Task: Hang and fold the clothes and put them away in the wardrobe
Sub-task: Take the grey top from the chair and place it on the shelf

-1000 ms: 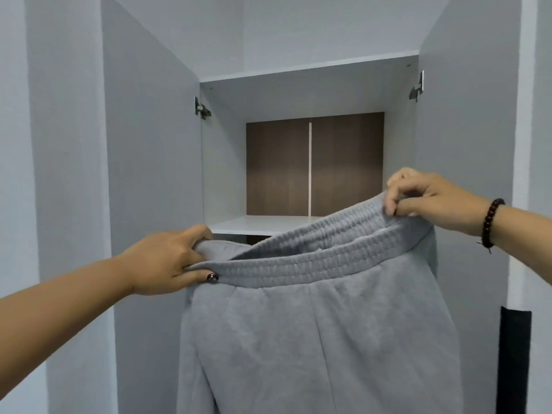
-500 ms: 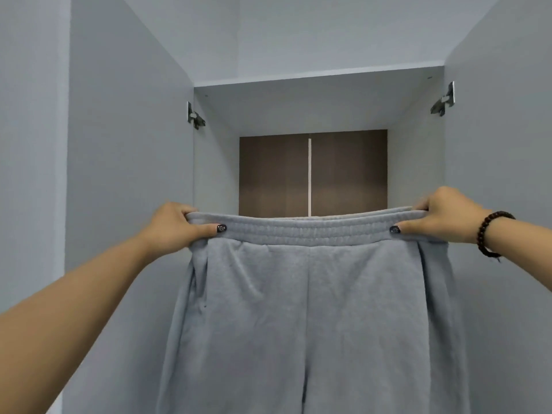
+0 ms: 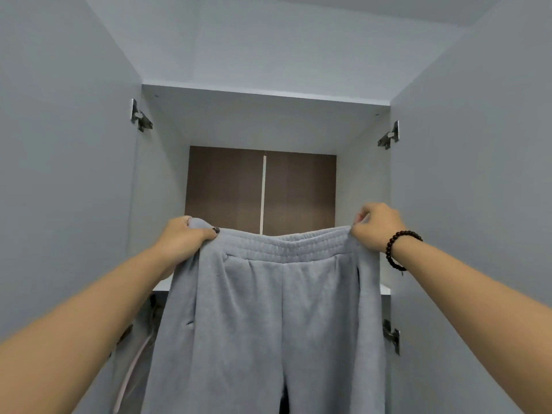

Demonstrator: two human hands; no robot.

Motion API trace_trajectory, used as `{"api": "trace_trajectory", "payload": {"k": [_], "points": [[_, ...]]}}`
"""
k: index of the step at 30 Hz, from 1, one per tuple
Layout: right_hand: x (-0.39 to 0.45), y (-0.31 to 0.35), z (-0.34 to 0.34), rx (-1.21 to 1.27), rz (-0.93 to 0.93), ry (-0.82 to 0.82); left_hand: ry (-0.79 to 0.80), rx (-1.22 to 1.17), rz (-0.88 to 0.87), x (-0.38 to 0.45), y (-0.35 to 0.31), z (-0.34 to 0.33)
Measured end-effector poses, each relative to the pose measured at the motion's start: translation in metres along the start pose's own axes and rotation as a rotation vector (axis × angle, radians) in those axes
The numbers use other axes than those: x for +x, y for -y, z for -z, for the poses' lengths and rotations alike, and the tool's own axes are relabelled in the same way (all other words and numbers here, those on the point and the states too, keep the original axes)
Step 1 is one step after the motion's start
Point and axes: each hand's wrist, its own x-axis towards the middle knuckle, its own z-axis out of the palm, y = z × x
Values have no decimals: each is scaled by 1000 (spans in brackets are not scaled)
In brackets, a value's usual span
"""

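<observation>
The left hand is gripping the left end of the elastic waistband of the soft grey fleece sweatpants, its grip clenched round a bunched corner of cloth, where half a second ago it was pinching a flat, taut band. Between the hands the waistband is now sagging a little, and the trousers are hanging higher against the open white wardrobe, legs dropping out of view, so the person is probably squaring the garment for folding or hanging. The right hand, wearing a dark beaded bracelet, is likewise grasping the right end. Behind, a pale shelf is showing beside the cloth, brown back panels beyond, and grey doors are standing open either side.
</observation>
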Motion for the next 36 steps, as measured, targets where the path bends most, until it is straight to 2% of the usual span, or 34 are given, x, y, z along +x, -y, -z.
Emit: {"api": "trace_trajectory", "payload": {"k": [4, 7, 14, 17, 19, 21, 23, 26, 28, 29, 33, 36], "points": [[-10, 8, -8, 317, -168, 104, -20, -104, 85, -18, 1, -38], [-20, 21, -7, 448, -234, 230, 75, -122, 107, -27, -7, -59], [-44, 51, -11, 709, -169, 401, 172, -130, -85, -55, -37, -101], [-50, 53, -7, 791, -140, 619, 239, -149, -124, -64, -45, -110], [-49, 50, 1, 763, -65, 807, 327, -172, -112, -67, -45, -108], [-49, 46, 7, 678, 31, 897, 401, -224, -86, -68, -44, -104], [-51, 44, 5, 565, 105, 806, 464, -292, -51, -69, -44, -102], [-53, 46, -3, 410, 179, 567, 615, -451, 72, -73, -44, -100], [-51, 47, -7, 358, 203, 432, 688, -408, 12, -70, -41, -97], [-51, 46, -8, 376, 198, 417, 704, -365, -36, -68, -38, -95], [-50, 34, -10, 453, 202, 609, 735, -310, -108, -55, -25, -84], [-54, 12, -12, 400, 155, 797, 657, -335, -161, -48, -14, -79]]}}
